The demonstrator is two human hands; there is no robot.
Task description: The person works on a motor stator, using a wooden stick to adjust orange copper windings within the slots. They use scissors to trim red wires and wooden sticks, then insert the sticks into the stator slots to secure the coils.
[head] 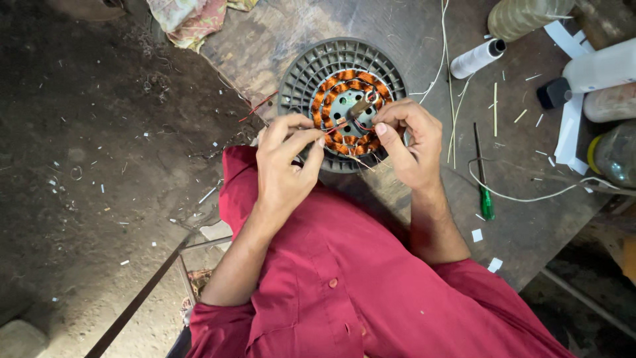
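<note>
A round grey fan motor housing (301,73) lies on the worn wooden table (523,232), with a ring of copper windings (344,76) and a metal shaft (361,106) at its middle. My left hand (285,159) pinches a thin red wire (334,128) at the near left edge of the windings. My right hand (407,142) pinches the same wire bundle at the near right, thumb and forefinger closed. Both hands rest over the housing's near rim, above my red shirt.
A green-handled screwdriver (485,192) lies right of my right hand. A white thread spool (476,58), bottles (596,69) and white strips sit at the far right. Loose white cord (523,197) trails across the table. Dirt floor (86,166) lies to the left, cloth (189,20) at the far edge.
</note>
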